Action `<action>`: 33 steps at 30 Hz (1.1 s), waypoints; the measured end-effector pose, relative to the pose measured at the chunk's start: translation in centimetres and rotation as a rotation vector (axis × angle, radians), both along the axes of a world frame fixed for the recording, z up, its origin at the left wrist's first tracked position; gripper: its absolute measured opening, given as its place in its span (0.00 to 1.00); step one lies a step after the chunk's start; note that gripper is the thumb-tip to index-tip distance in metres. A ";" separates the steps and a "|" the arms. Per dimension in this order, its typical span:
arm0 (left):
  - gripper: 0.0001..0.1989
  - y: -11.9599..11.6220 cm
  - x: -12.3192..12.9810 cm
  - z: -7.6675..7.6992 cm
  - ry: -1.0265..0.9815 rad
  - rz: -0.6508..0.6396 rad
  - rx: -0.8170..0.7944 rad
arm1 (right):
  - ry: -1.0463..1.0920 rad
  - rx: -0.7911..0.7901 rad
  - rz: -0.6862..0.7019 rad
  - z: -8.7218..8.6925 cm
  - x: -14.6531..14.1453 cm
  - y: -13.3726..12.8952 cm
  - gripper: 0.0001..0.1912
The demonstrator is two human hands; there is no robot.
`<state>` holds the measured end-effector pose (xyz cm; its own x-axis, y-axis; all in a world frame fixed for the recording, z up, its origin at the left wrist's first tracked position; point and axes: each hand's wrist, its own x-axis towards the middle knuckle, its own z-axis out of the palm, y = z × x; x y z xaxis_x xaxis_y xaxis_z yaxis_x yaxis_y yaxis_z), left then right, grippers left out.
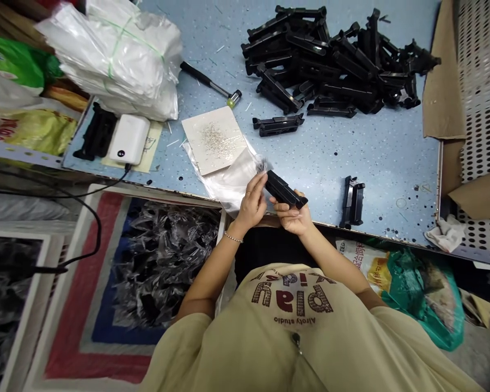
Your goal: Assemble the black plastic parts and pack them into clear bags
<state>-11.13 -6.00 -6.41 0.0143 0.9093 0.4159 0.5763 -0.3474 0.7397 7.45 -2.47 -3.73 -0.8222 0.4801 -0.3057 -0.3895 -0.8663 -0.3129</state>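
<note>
Above the table's front edge, my right hand (293, 216) grips the lower right end of a long black plastic bracket (285, 190). My left hand (253, 200) is closed at the bracket's other end, fingers pinched together. A greyish, wispy bit (262, 164) shows at those fingertips; whether it is crumpled film or bristles I cannot tell. Under and beyond my left hand lie clear plastic bags (232, 177), partly beneath a square beige board (200, 142) strewn with small shiny bits. Another black bracket stands apart on the right, and a pair lies ahead of my hands.
A big heap of black brackets (335, 65) covers the table's far right. A small hammer (212, 84), a bundle of clear bags (118, 60) and a white power bank (129, 139) with a cable lie left. Below is a crate of bagged black pieces (163, 256). Cardboard (445, 81) borders the right.
</note>
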 end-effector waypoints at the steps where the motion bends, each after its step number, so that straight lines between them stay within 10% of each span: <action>1: 0.35 0.3 0.0 -0.1 -0.028 0.014 -0.016 | 0.008 -0.003 0.008 -0.2 0.1 0.1 0.27; 9: 0.38 1.3 1.3 0.4 0.031 -0.192 0.049 | -0.146 0.049 -0.081 -0.8 0.9 1.7 0.30; 15: 0.33 1.8 1.5 -0.6 0.070 -0.025 0.036 | -0.703 0.408 -0.402 0.6 -0.3 -0.3 0.25; 25: 0.21 4.9 1.7 1.2 0.087 0.171 0.109 | -0.832 0.543 -0.250 0.5 0.3 0.2 0.27; 33: 0.12 1.1 1.9 2.0 0.187 -0.200 0.180 | -0.752 0.396 -0.357 0.8 1.1 2.1 0.21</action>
